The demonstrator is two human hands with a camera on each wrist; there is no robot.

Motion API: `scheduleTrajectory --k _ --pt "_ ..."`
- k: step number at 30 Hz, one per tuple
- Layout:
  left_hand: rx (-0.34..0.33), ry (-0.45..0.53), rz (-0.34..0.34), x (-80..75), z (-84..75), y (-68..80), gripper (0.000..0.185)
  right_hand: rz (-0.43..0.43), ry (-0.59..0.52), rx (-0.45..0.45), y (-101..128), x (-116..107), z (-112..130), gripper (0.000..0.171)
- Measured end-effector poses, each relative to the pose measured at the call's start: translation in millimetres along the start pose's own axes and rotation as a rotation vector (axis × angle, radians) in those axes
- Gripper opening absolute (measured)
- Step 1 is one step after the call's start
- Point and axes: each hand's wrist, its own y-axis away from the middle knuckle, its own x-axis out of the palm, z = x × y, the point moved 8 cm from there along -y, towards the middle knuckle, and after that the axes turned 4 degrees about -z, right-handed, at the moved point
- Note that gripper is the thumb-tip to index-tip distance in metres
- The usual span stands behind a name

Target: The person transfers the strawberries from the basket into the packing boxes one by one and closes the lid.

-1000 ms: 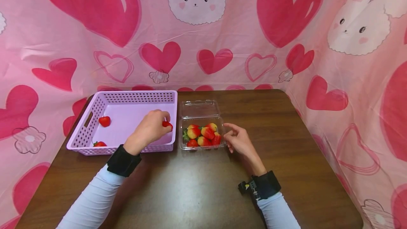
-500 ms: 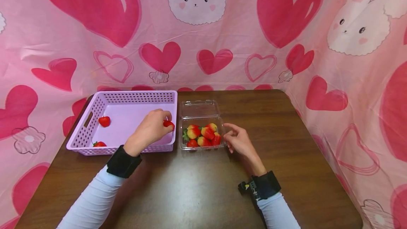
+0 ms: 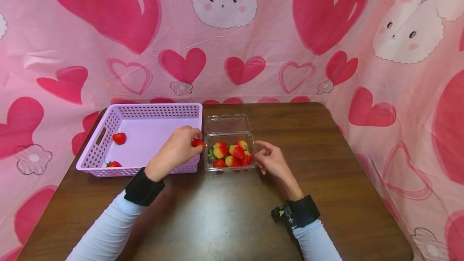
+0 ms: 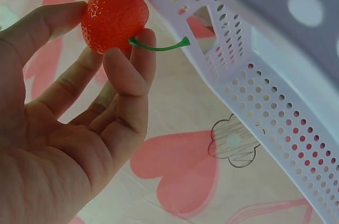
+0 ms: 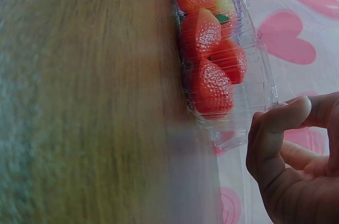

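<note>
In the head view my left hand (image 3: 176, 146) pinches a strawberry (image 3: 198, 143) above the right rim of the lilac basket (image 3: 159, 111). The left wrist view shows this red strawberry (image 4: 114, 16) between thumb and fingertips, its green stem sticking out sideways. Just right of the basket stands a clear plastic clamshell box (image 3: 232, 137), its lid (image 3: 227, 124) folded back. Several red and yellowish strawberries (image 3: 237, 152) lie inside it. My right hand (image 3: 274, 162) is at the box's right side, its loosely bent fingers (image 5: 276, 115) touching the rim.
Two red strawberries remain in the basket, one by the left wall (image 3: 119, 138) and one at the front (image 3: 114, 164). Both containers stand on a brown wooden table (image 3: 232, 212). Behind it hangs a pink heart-patterned cloth (image 3: 268, 35).
My left hand has moved right with the strawberry, from inside the basket to its right rim, close to the clamshell box. The right hand has stayed in place.
</note>
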Motion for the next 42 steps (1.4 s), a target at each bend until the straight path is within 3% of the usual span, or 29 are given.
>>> scheduleTrajectory --k 9,30,42 --pt "-0.005 0.038 0.038 9.7 -8.3 -0.1 0.012 0.006 -0.004 -0.007 0.2 0.3 0.2 0.045" --pt "0.056 0.033 0.031 29.1 -25.3 -0.8 0.018 0.01 -0.008 0.0 -0.1 -1.3 -0.7 0.045" --pt "0.016 0.051 0.08 42.6 -30.6 -1.6 0.026 0.015 0.003 -0.009 -2.0 -0.9 -0.1 0.045"
